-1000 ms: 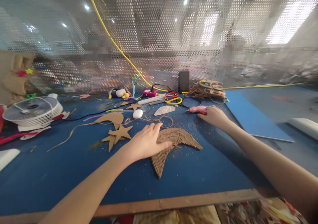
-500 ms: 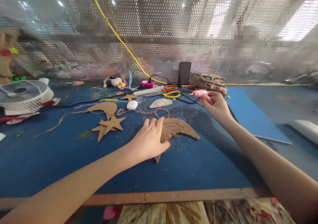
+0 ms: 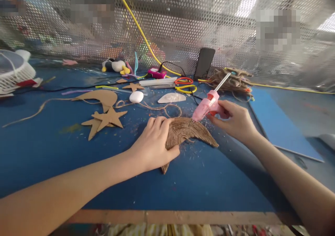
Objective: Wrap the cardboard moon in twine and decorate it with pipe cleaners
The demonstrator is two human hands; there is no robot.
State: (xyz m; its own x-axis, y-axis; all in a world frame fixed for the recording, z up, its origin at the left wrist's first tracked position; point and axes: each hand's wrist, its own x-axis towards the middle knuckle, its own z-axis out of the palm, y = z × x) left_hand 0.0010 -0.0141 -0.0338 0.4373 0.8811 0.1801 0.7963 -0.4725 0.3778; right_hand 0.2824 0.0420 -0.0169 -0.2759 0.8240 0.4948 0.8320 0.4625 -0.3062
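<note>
A brown moon shape covered in rows of rough string (image 3: 183, 131) lies flat on the blue table (image 3: 196, 187), in front of the person. Its two points face toward the near edge of the table. The left hand (image 3: 155, 147) lies over the left part of the moon. Its fingers are bent over the top and its thumb is by the near edge, holding the moon down. The right hand (image 3: 237, 122) is just right of the moon. Its fingers are wrapped around the handle of a small pink plastic glue gun (image 3: 205, 107). A clear, thin stick (image 3: 222, 82) pokes out of the back of the gun. The gun is tilted, with its tip down at the moon's far edge; I cannot tell if they touch.

Left of the moon are flat brown cardboard stars (image 3: 111, 119), one lying partly on another. Behind those is a plain cardboard moon (image 3: 101, 98). A smooth white egg-shaped thing (image 3: 136, 97) sits behind and to the left of the string moon. Straight behind it are orange and yellow scissor handles (image 3: 185, 92). Farther back stands a black phone (image 3: 204, 63), leaning. Right of the moon, well apart, lies a flat blue board (image 3: 285, 121).
</note>
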